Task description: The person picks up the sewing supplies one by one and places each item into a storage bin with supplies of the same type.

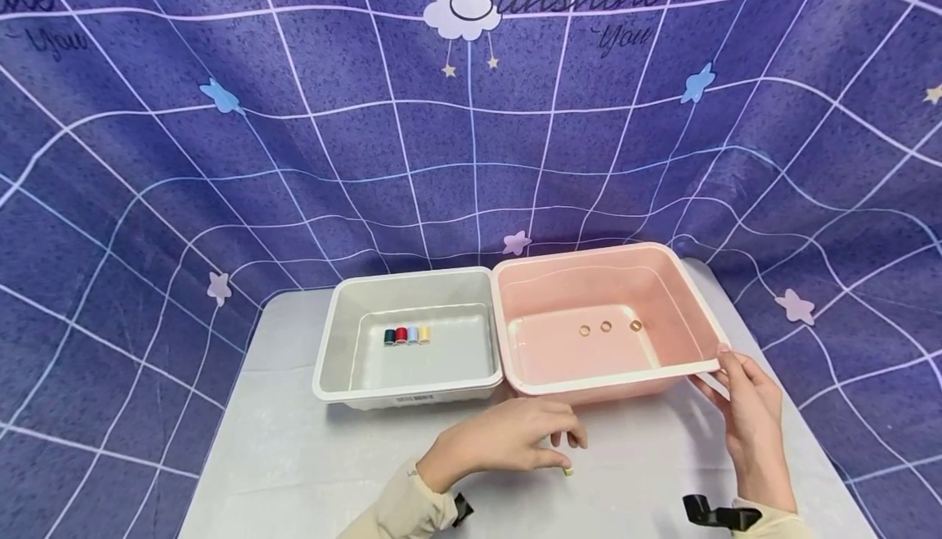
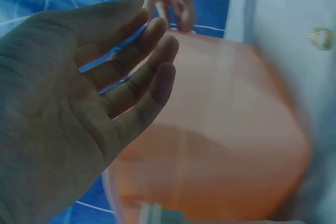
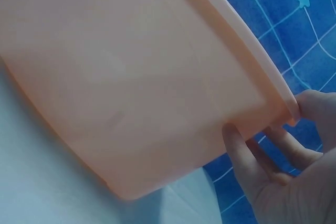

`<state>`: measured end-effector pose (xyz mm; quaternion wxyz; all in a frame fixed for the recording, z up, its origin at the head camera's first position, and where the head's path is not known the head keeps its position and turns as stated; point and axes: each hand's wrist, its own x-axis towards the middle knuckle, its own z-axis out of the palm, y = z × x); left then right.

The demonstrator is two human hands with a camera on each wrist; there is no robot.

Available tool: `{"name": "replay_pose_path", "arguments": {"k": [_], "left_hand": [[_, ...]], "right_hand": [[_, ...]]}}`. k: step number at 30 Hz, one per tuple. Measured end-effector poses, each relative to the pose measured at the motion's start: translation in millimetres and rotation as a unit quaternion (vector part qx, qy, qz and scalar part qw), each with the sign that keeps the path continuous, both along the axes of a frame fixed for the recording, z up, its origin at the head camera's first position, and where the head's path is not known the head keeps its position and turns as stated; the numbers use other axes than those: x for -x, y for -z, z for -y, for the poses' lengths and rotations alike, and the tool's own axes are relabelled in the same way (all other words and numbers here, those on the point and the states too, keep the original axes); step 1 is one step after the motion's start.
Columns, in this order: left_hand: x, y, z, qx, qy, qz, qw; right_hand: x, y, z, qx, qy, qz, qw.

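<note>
My right hand [image 1: 751, 408] pinches the near right corner of the pink plastic bin [image 1: 611, 379], thumb on the rim and fingers below it. In the right wrist view, its fingertips [image 3: 231, 132] lie against the bin's outer wall. My left hand [image 1: 515, 433] hovers in front of the bin, fingers apart and loosely bent, holding nothing. Close to its thumb in the head view lies a small gold-coloured ring [image 1: 568, 471] on the white table. The left wrist view shows the ring [image 2: 321, 39] apart from the hand. Three similar rings [image 1: 606, 326] lie in the pink bin.
A light grey bin [image 1: 408, 396] stands against the pink bin's left side. It holds several small thread spools [image 1: 407, 335] in a row: dark green, red, light blue and yellow. Behind the white table [image 1: 294, 449] hangs a blue grid-patterned cloth [image 1: 412, 138].
</note>
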<state>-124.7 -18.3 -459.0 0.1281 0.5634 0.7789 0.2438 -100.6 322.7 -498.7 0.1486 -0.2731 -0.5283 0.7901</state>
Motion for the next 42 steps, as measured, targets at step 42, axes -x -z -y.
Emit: {"name": "replay_pose_path", "arguments": {"k": [42], "left_hand": [[-2.8, 110.5, -9, 0.093, -0.056, -0.024, 0.9938]], "right_hand": [[-1.5, -2.7, -12, 0.016, -0.014, -0.026, 0.999]]}}
